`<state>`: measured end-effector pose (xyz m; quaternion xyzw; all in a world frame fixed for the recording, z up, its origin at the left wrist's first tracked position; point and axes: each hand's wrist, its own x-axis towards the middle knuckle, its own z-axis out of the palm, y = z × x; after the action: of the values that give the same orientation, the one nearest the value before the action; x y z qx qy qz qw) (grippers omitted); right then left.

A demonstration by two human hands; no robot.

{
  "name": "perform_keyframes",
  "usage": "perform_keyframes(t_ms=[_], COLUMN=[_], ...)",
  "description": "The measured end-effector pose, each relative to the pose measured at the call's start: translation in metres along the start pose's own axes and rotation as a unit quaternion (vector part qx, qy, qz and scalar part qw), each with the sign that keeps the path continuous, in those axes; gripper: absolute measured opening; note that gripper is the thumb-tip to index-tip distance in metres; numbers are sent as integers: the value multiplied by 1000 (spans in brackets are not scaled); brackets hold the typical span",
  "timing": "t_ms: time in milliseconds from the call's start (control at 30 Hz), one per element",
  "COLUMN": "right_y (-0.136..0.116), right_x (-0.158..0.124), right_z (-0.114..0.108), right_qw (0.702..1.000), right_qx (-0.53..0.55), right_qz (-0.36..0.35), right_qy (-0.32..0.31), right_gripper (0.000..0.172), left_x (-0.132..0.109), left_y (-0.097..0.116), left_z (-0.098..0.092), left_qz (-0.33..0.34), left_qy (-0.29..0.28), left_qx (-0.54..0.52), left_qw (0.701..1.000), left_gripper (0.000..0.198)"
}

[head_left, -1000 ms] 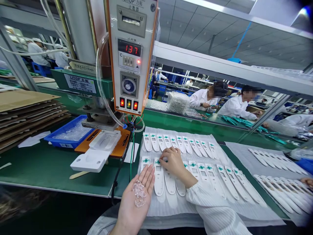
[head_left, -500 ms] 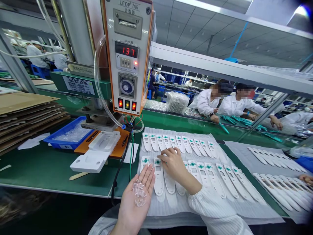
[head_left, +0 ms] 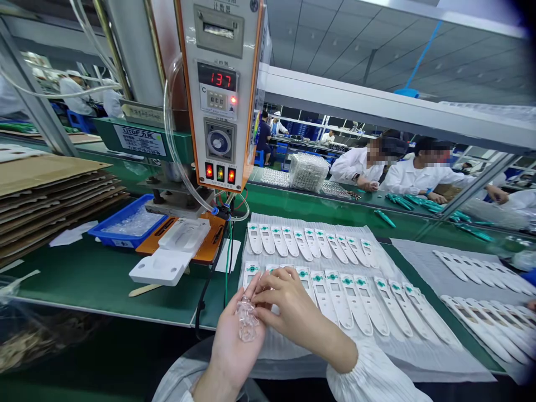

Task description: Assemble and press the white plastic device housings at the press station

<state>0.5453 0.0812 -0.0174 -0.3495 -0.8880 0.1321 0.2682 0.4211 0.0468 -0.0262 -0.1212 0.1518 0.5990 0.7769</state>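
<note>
– What is in the left hand?
– A little heap of clear plastic bits. The hand lies palm up at the bottom middle of the frame. It is open and a bit cupped, and the bits rest in it.
– And the right hand?
– It is just to the right. Its fingertips are close together and touch the heap. It may be pinching one bit, but that is too small to tell.
– What lies behind the hands?
– Two rows of white plastic shells with green dots, on a white foam sheet. In the upper middle stands a control box showing a red 137. A blue tray sits lower left of it.
</note>
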Motion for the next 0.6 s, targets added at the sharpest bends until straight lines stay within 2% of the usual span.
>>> perform_keyframes(t_ms=[200,300,367,467,533,600], right_y=[-2,1,3,3,2,2], right_x=[-2,-4,-5,-5,-4,-3], right_z=[-4,-11,-12,-8,-5,-2], right_qw=[994,998,997,983,976,977], right_qx=[83,25,-65,-174,-191,-179], right_qz=[68,64,30,-59,-104,-117], right_qy=[-2,5,6,2,0,0], right_gripper=[12,13,12,13,13,11], left_x=[1,1,3,6,7,7], left_y=[-1,-2,-3,-6,-8,-8], left_z=[-2,-2,-2,-2,-4,-5], left_qz=[18,38,49,35,21,17], left_qy=[17,36,45,47,43,35], left_qx=[37,61,71,61,47,39], left_qw=[999,997,995,996,998,998], left_gripper=[47,49,50,49,48,46])
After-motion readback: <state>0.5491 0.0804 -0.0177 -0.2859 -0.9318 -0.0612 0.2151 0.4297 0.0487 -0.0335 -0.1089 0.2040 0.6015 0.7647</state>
